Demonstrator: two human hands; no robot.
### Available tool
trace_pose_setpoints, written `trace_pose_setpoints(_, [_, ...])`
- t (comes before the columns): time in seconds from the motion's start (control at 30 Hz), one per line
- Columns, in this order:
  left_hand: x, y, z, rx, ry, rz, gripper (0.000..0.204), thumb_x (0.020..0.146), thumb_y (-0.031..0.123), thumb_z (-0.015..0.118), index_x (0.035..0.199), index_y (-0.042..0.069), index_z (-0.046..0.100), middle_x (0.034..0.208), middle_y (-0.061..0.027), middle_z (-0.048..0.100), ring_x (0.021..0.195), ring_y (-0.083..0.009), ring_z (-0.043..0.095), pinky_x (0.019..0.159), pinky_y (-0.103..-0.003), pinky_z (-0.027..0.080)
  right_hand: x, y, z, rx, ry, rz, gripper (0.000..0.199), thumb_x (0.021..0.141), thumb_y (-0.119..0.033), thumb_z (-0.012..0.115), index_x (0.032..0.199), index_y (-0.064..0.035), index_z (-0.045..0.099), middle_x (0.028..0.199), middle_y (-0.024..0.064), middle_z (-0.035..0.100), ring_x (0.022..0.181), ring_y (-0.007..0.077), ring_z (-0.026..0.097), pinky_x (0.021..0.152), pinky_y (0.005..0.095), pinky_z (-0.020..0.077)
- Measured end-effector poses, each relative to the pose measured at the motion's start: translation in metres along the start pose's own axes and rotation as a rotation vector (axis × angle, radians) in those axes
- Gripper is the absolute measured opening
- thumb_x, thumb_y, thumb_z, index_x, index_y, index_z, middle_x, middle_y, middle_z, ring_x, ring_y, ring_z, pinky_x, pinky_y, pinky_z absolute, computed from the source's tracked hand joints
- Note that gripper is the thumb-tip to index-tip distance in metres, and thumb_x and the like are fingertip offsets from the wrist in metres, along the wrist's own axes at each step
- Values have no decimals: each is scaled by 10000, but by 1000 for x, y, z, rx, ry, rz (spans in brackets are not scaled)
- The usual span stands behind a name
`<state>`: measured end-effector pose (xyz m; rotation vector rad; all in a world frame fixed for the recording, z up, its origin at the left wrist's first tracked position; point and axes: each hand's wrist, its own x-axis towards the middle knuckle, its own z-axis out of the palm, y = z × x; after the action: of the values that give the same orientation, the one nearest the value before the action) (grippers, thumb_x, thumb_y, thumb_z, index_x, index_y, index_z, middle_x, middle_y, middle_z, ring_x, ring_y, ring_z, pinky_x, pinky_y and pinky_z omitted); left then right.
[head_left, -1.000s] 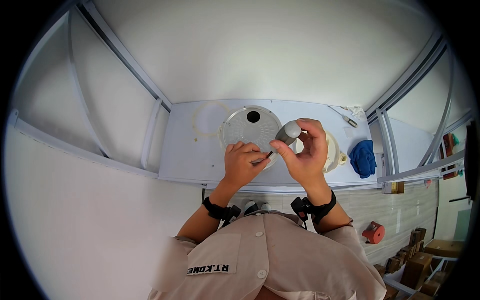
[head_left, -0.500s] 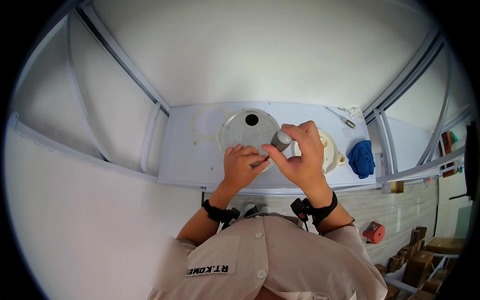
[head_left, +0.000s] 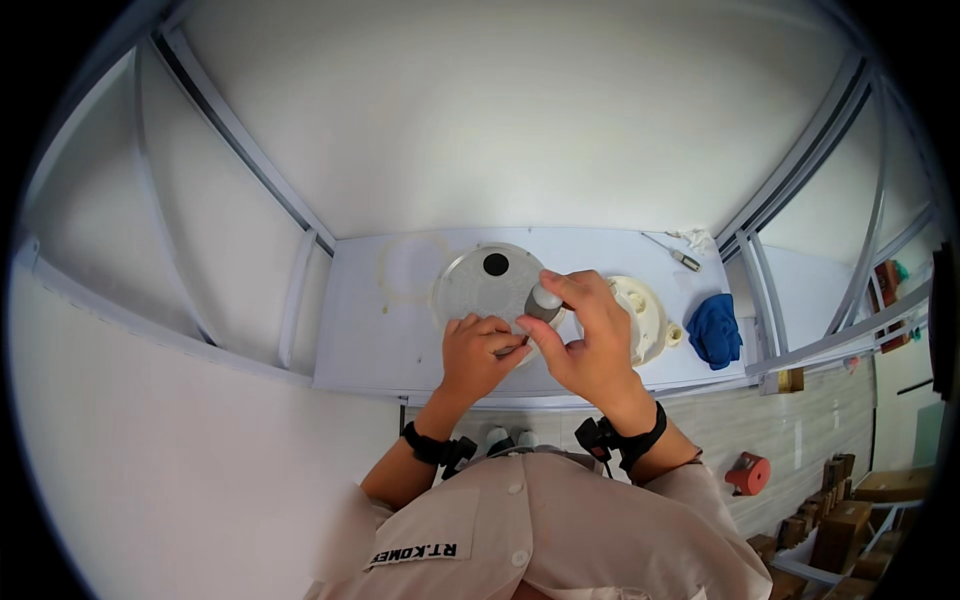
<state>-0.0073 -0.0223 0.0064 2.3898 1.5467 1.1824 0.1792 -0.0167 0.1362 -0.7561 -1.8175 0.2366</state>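
Note:
A round, silvery-grey disc (head_left: 480, 285) with a black round spot (head_left: 496, 264) near its far side lies on the white table. Over its near right edge, my right hand (head_left: 592, 350) grips a screwdriver (head_left: 541, 302) by its thick grey handle with a paler end, thumb and fingers closed round it. The handle leans, its lower end toward my left fingers. My left hand (head_left: 478, 355) rests at the disc's near edge, fingertips pinched together where the tool points. Whatever lies between those fingertips is hidden.
Right of the disc sits a cream round part (head_left: 640, 315), with a small cream fitting (head_left: 674, 335) beside it. A blue cloth (head_left: 715, 330) lies near the table's right end. Another screwdriver (head_left: 684, 260) is behind it. A thin pale ring (head_left: 415, 268) lies at the left. Metal frames flank the table.
The whole view has shifted, so the table sits lower in the picture. The screwdriver handle has moved slightly left relative to the disc. Both hands keep their hold.

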Motion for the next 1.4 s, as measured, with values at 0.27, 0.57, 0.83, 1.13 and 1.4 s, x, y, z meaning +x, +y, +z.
trace_pose_setpoints(0.27, [3,5,-2,-28,16,-7,115,749,292,912,812,230,840,851,116,690,797,-149,577,768,-358,365,2,1,-8,164,-51,173,503,883,-3,770,1365,-27,630,1285,220,692,1021,379,733,855,417,597])
trace_pose_setpoints(0.57, [4,5,-5,-25,-25,-45,134,728,280,919,811,214,838,844,107,687,790,-152,589,781,-354,371,-1,7,-12,24,-39,98,517,810,0,855,1303,-3,697,1208,198,742,1017,304,736,881,357,582])
trace_pose_setpoints(0.83, [5,6,-11,-49,-126,-107,141,737,284,910,832,214,833,890,94,700,837,-162,626,812,-363,395,10,5,-11,220,-65,-8,476,845,-83,860,1290,6,715,1205,174,717,962,321,716,879,400,578])
trace_pose_setpoints(1.13, [6,7,-11,-60,-131,-108,152,733,286,908,840,223,821,895,94,699,866,-162,626,820,-368,405,6,-2,-15,319,-141,183,411,862,-12,807,1263,8,717,1309,216,707,1156,333,727,939,396,587])
trace_pose_setpoints(1.4, [5,9,-12,-8,-141,-123,158,737,288,912,855,225,826,899,94,703,855,-161,625,817,-365,403,10,0,-16,111,-143,-61,456,860,-57,811,1302,-27,703,1314,196,698,1107,358,719,901,398,590])
